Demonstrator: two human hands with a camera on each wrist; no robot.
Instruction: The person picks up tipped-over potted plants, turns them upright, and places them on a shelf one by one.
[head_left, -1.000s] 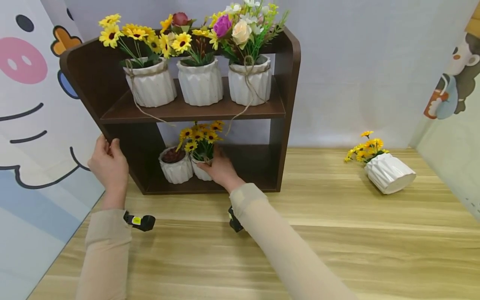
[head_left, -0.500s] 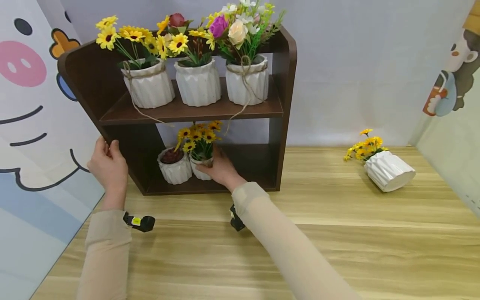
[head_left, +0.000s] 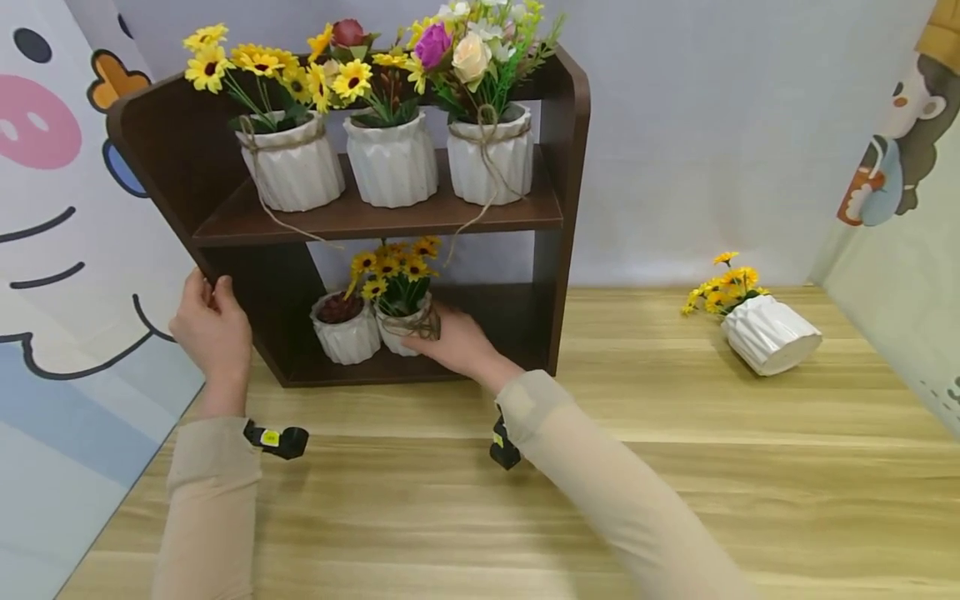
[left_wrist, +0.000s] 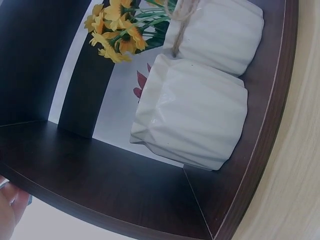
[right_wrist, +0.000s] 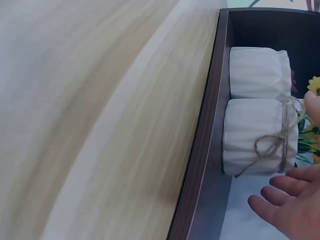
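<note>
In the head view, my left hand (head_left: 213, 329) grips the left side panel of a dark brown two-tier shelf (head_left: 375, 221). Only its fingertips show in the left wrist view, outside that panel. On the lower tier, my right hand (head_left: 457, 337) is at the right side of a white pot of yellow flowers (head_left: 397, 332) tied with twine. The right wrist view shows its fingers (right_wrist: 287, 192) spread and relaxed beside the pot's rim; whether they touch it, I cannot tell. A white pot with a dark red plant (head_left: 348, 340) stands directly left of the flower pot.
Three white flower pots stand on the upper tier: left (head_left: 296, 171), middle (head_left: 393, 162) and right (head_left: 491, 162). Another white pot (head_left: 768, 333) with yellow flowers lies tipped over on the wooden table (head_left: 637, 400) at the right. A cartoon-printed wall (head_left: 67, 275) borders the left.
My right hand has loosened from the flower pot and shifted slightly right and down, baring the twine. The left hand keeps its place on the shelf. The head view has shifted slightly.
</note>
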